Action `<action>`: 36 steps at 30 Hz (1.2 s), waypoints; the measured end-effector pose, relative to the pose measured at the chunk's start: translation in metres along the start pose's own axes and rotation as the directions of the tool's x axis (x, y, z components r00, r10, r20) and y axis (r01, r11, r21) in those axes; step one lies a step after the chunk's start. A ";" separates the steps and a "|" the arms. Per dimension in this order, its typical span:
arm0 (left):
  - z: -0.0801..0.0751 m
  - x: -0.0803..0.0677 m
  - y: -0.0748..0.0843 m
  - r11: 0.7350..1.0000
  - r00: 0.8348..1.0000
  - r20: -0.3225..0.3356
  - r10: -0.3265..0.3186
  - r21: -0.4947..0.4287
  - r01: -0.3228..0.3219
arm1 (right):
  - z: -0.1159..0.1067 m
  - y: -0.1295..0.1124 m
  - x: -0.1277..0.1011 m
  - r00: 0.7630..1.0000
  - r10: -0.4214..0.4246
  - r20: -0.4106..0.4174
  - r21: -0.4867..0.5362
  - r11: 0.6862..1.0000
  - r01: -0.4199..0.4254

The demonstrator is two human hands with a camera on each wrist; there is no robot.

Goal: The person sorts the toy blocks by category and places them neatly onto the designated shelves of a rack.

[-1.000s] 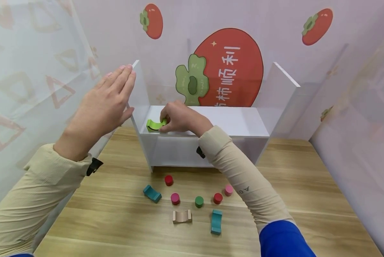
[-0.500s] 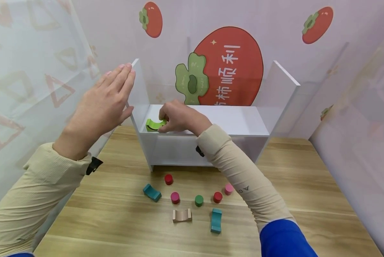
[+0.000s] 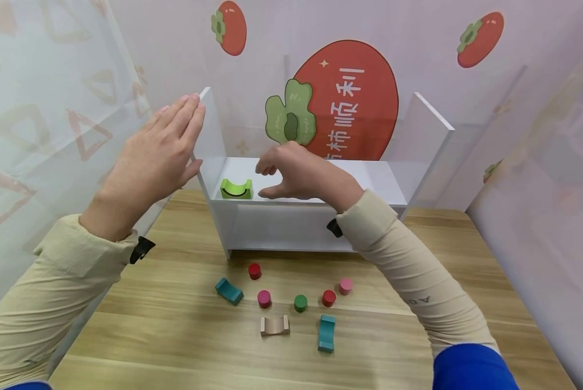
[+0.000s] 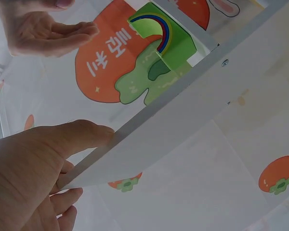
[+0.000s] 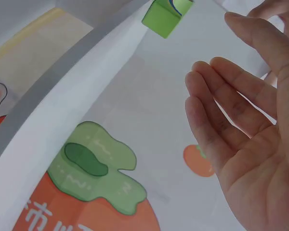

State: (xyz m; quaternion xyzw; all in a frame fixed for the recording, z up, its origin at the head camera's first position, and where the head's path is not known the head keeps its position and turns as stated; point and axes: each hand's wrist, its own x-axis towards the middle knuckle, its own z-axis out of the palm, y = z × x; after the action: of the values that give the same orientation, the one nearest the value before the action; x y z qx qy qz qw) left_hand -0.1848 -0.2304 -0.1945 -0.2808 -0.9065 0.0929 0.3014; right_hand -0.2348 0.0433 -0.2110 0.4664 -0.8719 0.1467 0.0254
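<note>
A lime green arch block [image 3: 236, 189], hollow side up, sits at the left end of the middle board of a white shelf [image 3: 311, 226]. In the left wrist view a blue, red and yellow curved stripe shows on this block [image 4: 176, 45]. My right hand [image 3: 306, 174] is just to the right of the block, apart from it, thumb and fingers spread with nothing between them. My left hand [image 3: 160, 146] rests against the shelf's left side panel [image 3: 211, 130], fingers straight near its top and thumb [image 4: 86, 134] at its edge.
On the wooden table [image 3: 174, 336] before the shelf lie two teal arch blocks [image 3: 229, 291], a bare wood arch block [image 3: 274, 325] and several small discs, including a green disc [image 3: 300, 303] and a pink disc [image 3: 345, 286]. The right side panel [image 3: 423, 149] stands upright.
My right hand has let go of the green arch block and moved to the right. The block stays on the board. My left hand keeps its place on the panel.
</note>
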 end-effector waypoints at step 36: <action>-0.001 0.001 -0.001 1.000 1.000 0.026 -0.006 -0.018 0.006 | 0.145 -0.028 -0.097 0.925 -0.096 0.369 0.125 0.991 0.054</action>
State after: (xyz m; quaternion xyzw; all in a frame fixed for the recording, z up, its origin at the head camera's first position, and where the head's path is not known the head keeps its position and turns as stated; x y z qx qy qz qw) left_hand -0.1848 -0.2307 -0.1930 -0.2795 -0.9120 0.0874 0.2874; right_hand -0.1434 0.0667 -0.3606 0.5195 -0.8326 0.1029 -0.1619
